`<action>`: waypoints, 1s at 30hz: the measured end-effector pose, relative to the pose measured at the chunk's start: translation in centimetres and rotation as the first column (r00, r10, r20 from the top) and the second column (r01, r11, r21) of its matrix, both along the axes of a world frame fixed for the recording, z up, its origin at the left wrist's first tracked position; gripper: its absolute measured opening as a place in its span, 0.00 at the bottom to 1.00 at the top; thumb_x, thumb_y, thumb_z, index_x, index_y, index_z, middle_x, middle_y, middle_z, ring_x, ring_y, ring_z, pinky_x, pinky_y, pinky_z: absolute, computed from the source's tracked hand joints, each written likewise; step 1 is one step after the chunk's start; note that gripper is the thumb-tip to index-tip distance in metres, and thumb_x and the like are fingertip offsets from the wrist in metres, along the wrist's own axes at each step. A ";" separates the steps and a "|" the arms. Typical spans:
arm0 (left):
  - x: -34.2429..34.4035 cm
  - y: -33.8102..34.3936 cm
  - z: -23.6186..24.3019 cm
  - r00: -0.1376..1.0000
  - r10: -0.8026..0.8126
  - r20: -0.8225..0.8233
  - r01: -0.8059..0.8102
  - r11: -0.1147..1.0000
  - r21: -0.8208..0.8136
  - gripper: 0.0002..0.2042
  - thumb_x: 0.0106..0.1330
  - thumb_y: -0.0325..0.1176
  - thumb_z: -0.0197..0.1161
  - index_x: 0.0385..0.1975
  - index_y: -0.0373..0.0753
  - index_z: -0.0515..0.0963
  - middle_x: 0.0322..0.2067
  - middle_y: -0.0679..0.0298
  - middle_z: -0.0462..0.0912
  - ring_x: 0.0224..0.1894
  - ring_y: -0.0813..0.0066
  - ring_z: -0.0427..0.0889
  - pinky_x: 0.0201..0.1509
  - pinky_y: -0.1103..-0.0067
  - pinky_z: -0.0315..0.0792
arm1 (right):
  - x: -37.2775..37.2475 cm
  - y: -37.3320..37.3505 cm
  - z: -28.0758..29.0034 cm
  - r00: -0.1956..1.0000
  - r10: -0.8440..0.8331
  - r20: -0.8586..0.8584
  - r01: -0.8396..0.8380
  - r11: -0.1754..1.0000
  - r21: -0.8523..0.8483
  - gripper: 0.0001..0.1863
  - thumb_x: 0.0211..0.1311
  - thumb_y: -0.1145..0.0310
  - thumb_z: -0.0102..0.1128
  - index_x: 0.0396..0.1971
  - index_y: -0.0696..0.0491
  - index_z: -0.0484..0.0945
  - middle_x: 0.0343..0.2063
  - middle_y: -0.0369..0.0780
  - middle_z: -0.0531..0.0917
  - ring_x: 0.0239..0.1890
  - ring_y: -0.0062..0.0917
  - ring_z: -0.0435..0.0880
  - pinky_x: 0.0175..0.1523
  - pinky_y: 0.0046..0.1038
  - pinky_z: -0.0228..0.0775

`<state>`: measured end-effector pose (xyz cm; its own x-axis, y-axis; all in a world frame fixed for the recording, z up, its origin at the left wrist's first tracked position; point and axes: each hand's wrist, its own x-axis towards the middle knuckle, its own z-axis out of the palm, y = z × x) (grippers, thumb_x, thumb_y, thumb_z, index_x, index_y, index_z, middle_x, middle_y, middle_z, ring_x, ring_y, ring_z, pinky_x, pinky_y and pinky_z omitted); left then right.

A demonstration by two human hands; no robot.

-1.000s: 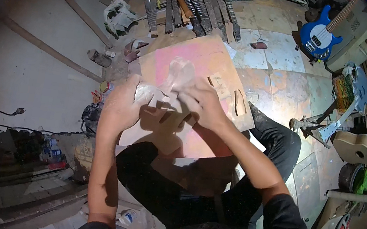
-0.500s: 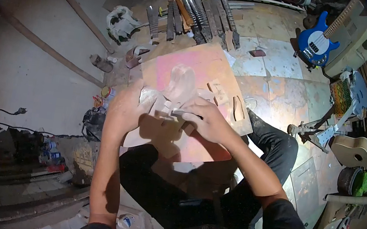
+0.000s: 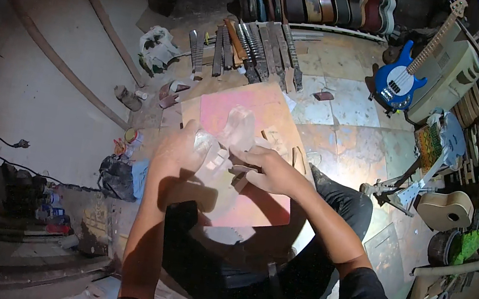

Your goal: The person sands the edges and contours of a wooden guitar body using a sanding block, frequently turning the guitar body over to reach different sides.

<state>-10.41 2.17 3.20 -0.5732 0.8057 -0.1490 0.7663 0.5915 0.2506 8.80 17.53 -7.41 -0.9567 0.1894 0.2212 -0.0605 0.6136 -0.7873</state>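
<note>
Patchy floor panels (image 3: 339, 146) catch the light right of centre in my remote feed, while a pale wall (image 3: 44, 89) fills the left. Along the top I see a row of guitar bodies (image 3: 326, 1), set side by side, which I take to be a way of saving floor. Below them lie several guitar necks (image 3: 278, 56), roughly parallel, perhaps so each is easy to pick out; a blue bass (image 3: 397, 80) leans at the upper right. At the centre, a pink-and-tan board (image 3: 214, 113) sits over the seated person's lap, near the dark trouser knee (image 3: 348, 212), and I judge it serves as a low work surface within easy reach. Above its middle is the pale curved piece (image 3: 238, 124), rounded end pointing up the frame. To its left, the left hand (image 3: 179, 153) is bent against the piece, seemingly to steady it, though blur keeps me from telling whether the fingers close around it. From the right, the right hand (image 3: 273, 170) pinches a thin dark strip (image 3: 243, 169) between thumb and fingers, its tip toward the piece; I cannot tell whether they touch. Two small wooden offcuts (image 3: 272, 135) lie by the board's right edge, clear of both hands.
</note>
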 end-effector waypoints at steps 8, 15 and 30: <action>1.7 -0.4 0.5 1.000 0.007 0.003 -0.008 0.995 0.099 0.19 0.66 0.44 0.62 0.49 0.37 0.78 0.41 0.41 0.85 0.47 0.38 0.83 0.51 0.52 0.75 | -0.4 -0.7 -1.0 0.995 -0.043 -0.085 0.044 0.999 0.009 0.32 0.55 0.74 0.62 0.64 0.52 0.76 0.37 0.49 0.79 0.42 0.46 0.82 0.48 0.41 0.75; 1.5 -0.4 0.9 1.000 0.001 0.028 -0.003 0.998 0.059 0.19 0.67 0.43 0.59 0.50 0.36 0.75 0.42 0.41 0.86 0.48 0.39 0.84 0.52 0.52 0.74 | -1.5 -0.1 0.7 0.854 -0.340 -0.394 0.391 0.919 0.054 0.16 0.60 0.77 0.67 0.48 0.56 0.85 0.43 0.45 0.82 0.43 0.36 0.84 0.48 0.32 0.76; -0.2 -0.4 0.2 1.000 0.004 0.005 -0.004 0.998 0.061 0.19 0.66 0.44 0.62 0.49 0.36 0.77 0.42 0.41 0.85 0.48 0.38 0.83 0.51 0.52 0.74 | -3.8 -2.4 -3.5 0.866 -0.338 -0.369 0.304 0.941 -0.149 0.15 0.60 0.80 0.66 0.48 0.58 0.85 0.44 0.47 0.83 0.46 0.42 0.84 0.53 0.34 0.77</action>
